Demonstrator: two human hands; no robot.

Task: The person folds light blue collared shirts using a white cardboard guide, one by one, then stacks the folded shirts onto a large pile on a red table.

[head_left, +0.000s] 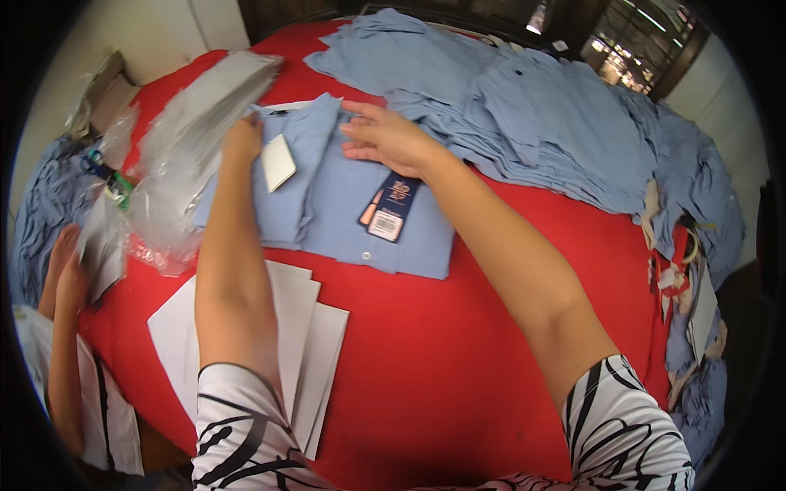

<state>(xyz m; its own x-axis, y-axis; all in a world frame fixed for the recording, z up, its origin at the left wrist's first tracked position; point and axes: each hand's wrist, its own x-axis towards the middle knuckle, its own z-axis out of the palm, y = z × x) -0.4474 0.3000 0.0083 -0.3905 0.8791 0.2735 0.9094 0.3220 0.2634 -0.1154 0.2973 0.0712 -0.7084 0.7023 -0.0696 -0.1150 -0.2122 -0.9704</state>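
folded blue shirt fabric (333, 217), laid on red cloth (458, 360), met at its far edge by left hand (243, 139), curled (grip cannot be told), and right hand (386, 137), loosely spread; navy tag (399, 200) could be snagged, folds skewed, by right forearm's (499, 237) drag.

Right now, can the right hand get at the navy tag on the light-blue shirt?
Likely yes: the navy tag lies mostly uncovered on the light-blue shirt, close to the right hand, and nothing visible blocks it.
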